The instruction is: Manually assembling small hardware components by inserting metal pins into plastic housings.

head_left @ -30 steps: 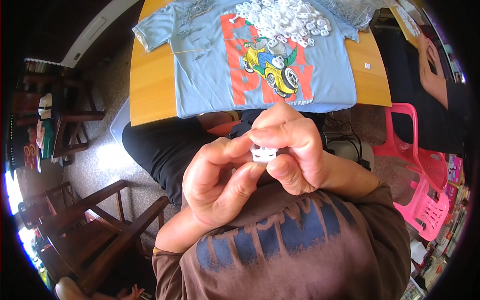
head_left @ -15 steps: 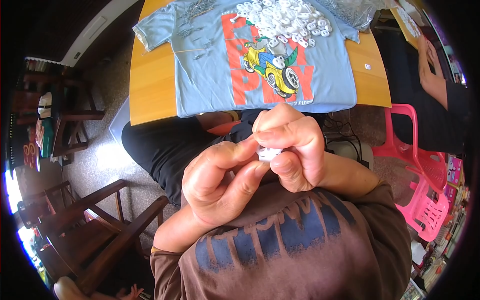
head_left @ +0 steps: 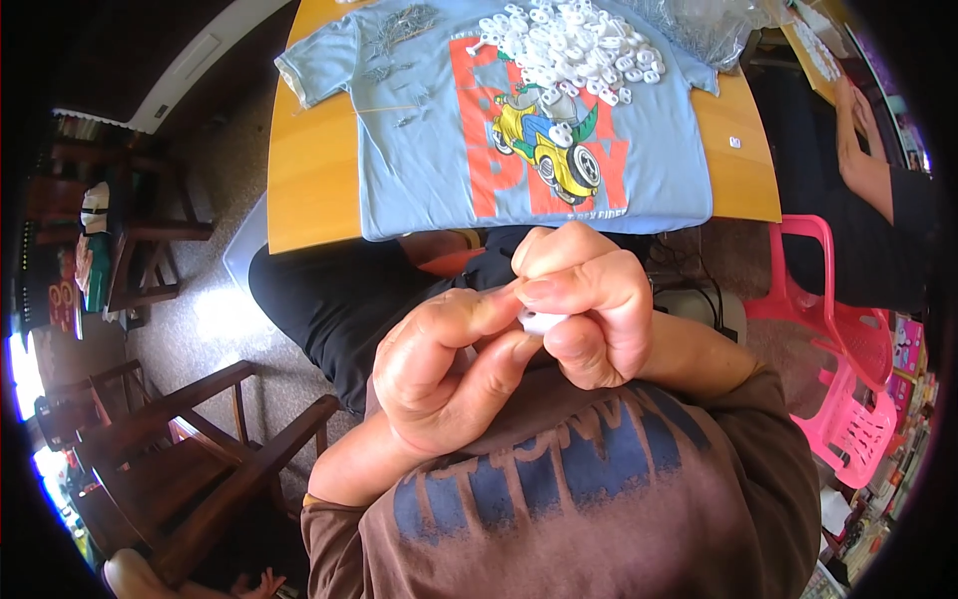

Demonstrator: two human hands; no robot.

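In front of my chest, a small white plastic piece with a dark hole (head_left: pixel 539 321) is pinched between the fingertips of both hands. My left hand (head_left: pixel 439 359) grips it from the left with thumb and forefinger closed. From the other side, my right hand (head_left: pixel 594 304) holds it with bent forefinger and thumb, covering much of it. Beyond the hands, a heap of similar white pieces (head_left: pixel 589 45) lies on a light blue T-shirt (head_left: pixel 409 170) spread over the table. Thin grey metal bits (head_left: pixel 404 30) lie to the heap's left.
The wooden table (head_left: pixel 309 200) stands ahead, with a lone white piece (head_left: pixel 735 142) on its right side and a clear plastic bag (head_left: pixel 714 30) at the back. Pink plastic chairs (head_left: pixel 848 329) and another person's arm (head_left: pixel 866 165) are at the right. A dark wooden chair (head_left: pixel 180 449) stands left.
Both hands have shifted slightly right and down in the picture, still pinching the white piece. It looks turned a little, and its dark hole now shows.
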